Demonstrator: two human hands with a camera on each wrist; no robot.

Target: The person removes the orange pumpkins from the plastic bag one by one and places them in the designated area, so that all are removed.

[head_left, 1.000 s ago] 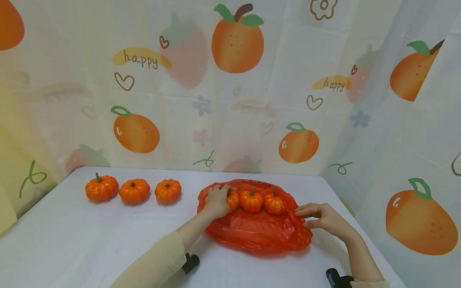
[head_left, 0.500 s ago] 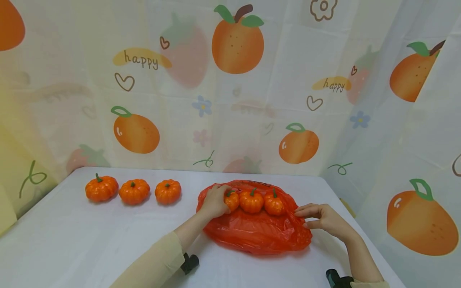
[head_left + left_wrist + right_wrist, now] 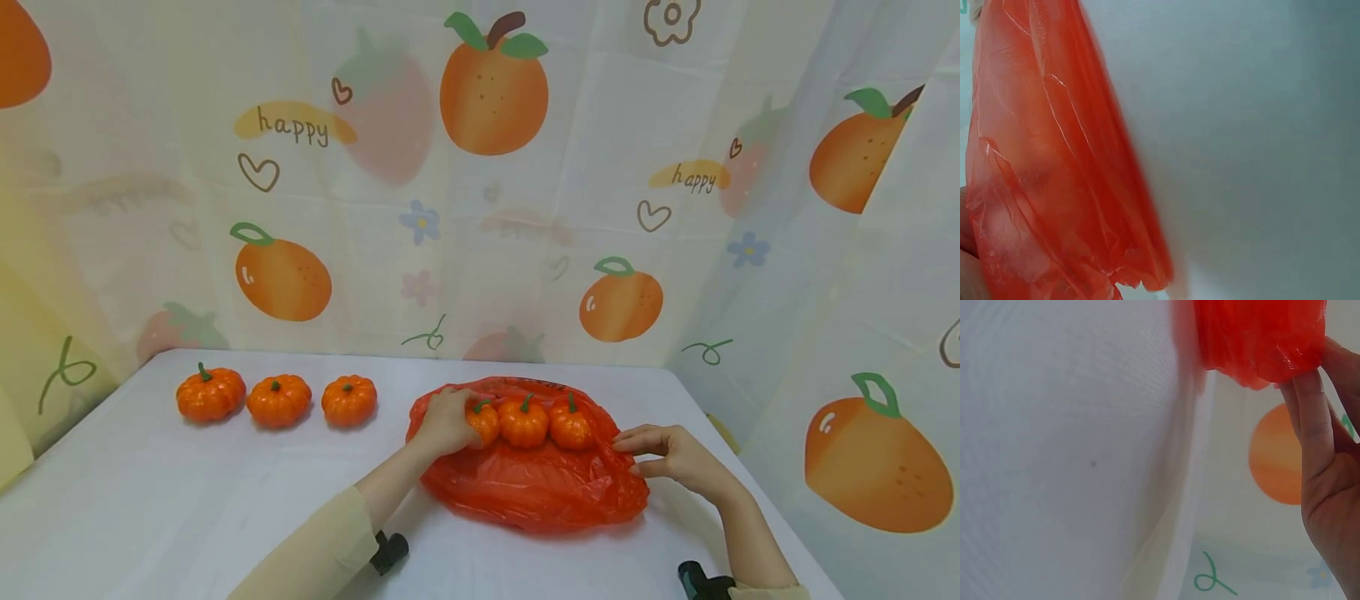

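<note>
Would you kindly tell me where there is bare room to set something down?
White tablecloth lies bare between the loose mini pumpkins and left sleeve; a narrower gap separates those pumpkins from the red plastic bag. Crowded: the bag, with three more pumpkins, left hand and right hand.

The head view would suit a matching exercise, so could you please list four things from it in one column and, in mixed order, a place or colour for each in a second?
Column one
1. left hand
2. bag
3. right hand
4. pumpkins outside the bag

Column two
A. at the bag's right edge
B. in a row on the white table
C. red and crinkled
D. at the bag's left end

Right pairs: 1-D, 2-C, 3-A, 4-B.
</note>
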